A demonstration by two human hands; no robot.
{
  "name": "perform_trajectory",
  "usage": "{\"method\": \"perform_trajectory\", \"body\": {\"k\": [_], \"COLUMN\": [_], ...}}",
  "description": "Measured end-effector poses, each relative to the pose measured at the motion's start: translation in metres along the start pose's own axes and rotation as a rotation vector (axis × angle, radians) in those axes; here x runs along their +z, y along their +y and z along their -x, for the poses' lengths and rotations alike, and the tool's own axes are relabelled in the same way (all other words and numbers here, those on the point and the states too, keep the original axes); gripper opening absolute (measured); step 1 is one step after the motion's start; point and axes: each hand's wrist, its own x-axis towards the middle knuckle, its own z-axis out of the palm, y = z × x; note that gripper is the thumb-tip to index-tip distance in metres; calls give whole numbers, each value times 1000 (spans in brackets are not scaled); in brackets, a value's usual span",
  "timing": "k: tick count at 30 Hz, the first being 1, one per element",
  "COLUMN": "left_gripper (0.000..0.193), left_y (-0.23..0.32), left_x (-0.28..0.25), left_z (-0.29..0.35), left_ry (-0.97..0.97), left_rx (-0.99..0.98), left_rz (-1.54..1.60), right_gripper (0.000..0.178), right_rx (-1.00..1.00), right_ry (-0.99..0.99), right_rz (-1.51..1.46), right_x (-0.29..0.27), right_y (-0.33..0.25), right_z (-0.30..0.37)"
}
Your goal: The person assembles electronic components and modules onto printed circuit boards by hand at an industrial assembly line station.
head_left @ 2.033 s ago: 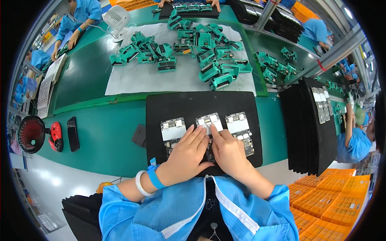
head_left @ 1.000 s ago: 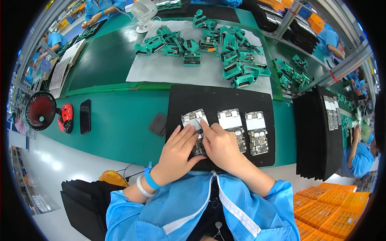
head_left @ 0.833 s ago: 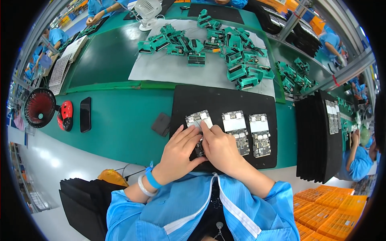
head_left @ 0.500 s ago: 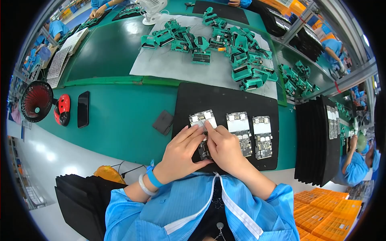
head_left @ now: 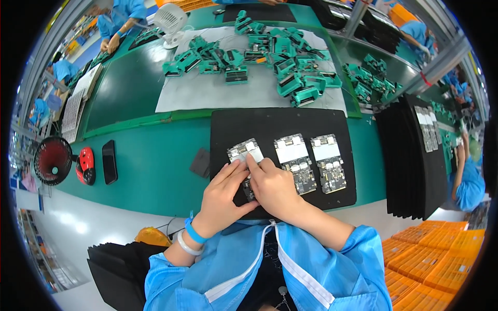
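Note:
Three circuit boards lie in a row on a black foam mat, each with a white patch across its upper part. The leftmost circuit board (head_left: 241, 150) is slightly tilted and partly covered by my hands. My left hand (head_left: 222, 191) rests along its left side with fingers stretched out and thumb apart. With its index finger extended onto the white patch, my right hand (head_left: 274, 187) presses from above; its other fingers are bent and partly hidden. To the right lie the middle circuit board (head_left: 295, 158) and the right circuit board (head_left: 329, 161), untouched.
The black foam mat (head_left: 280, 119) borders a white sheet (head_left: 181, 98) piled with green fixtures (head_left: 282, 52). Leftward are a black pad (head_left: 200, 163), a phone (head_left: 109, 162), a red mouse-shaped object (head_left: 85, 166) and a fan (head_left: 53, 160). Stacked black sheets (head_left: 407, 160) stand at right.
The view has shifted and turned slightly, so the mat and boards appear further left. My hands keep the same pose on the leftmost circuit board.

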Motion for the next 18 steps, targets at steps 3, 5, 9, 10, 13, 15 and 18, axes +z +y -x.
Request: {"method": "perform_trajectory", "body": {"k": [3, 5, 9, 10, 13, 15, 18], "left_gripper": [64, 65, 76, 82, 83, 81, 83], "left_y": [7, 3, 2, -4, -7, -8, -10], "left_x": [-2, -2, -17, -18, -17, -12, -13], "left_z": [-8, -6, -5, -7, -22, -32, -32], "left_ry": [-25, -40, -126, -176, -261, -299, -304], "left_rx": [-12, -9, -89, -67, -12, 32, 45], "left_rz": [-23, -30, 58, 83, 114, 151, 172], "right_gripper": [49, 44, 14, 11, 17, 21, 50], "right_rx": [79, 114, 486, 496, 765, 863, 557], "right_ry": [-63, 14, 431, 533, 396, 245, 349], "right_rz": [39, -105, -132, 100, 242, 319, 320], "right_x": [-11, -42, -117, -126, -121, -105, -99], "right_y": [4, 5, 83, 121, 226, 263, 282], "right_z": [-1, -6, -6, 3, 55, 70, 25]}}
